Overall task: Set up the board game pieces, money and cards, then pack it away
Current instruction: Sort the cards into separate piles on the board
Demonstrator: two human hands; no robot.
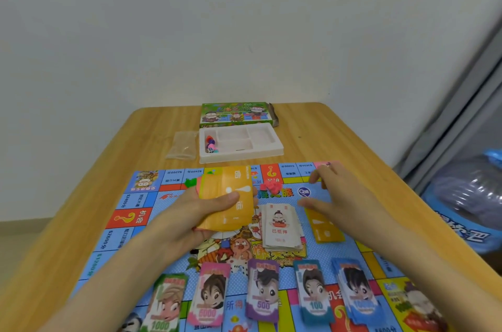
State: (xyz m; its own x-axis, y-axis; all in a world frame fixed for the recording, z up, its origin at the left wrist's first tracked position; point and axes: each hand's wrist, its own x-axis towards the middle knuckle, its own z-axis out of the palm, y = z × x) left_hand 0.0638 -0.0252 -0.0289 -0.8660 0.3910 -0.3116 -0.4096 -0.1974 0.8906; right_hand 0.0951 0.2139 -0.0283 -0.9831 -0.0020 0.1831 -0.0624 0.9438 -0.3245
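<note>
In the head view, the left hand (190, 215) grips a stack of orange cards (231, 196), thumb laid across the top face and fingers curled beneath, just above the game board (130, 223). The right hand (342, 196) hovers with fingers straight and spread, holding nothing. Just beneath it, a single orange card (324, 227) lies on the board.

Between the two hands sits a pile of white cards (281, 225). Just beyond the held stack is a small heap of red pieces (269, 186), possibly houses, though they are blurred.

Nearer the person than both hands, five piles of notes lie in a row:
- green 1000 notes (165, 302)
- pink 5000 notes (210, 293)
- purple 500 notes (262, 288)
- teal 100 notes (313, 291)
- blue notes (355, 291)

Beyond the hands, off the board on the wooden table (339, 141), a white plastic tray (260, 154) holds coloured pieces (210, 144) in its left compartment. A clear plastic bag (183, 144) lies beside it, and the green game box (235, 113) sits just behind it.
</note>
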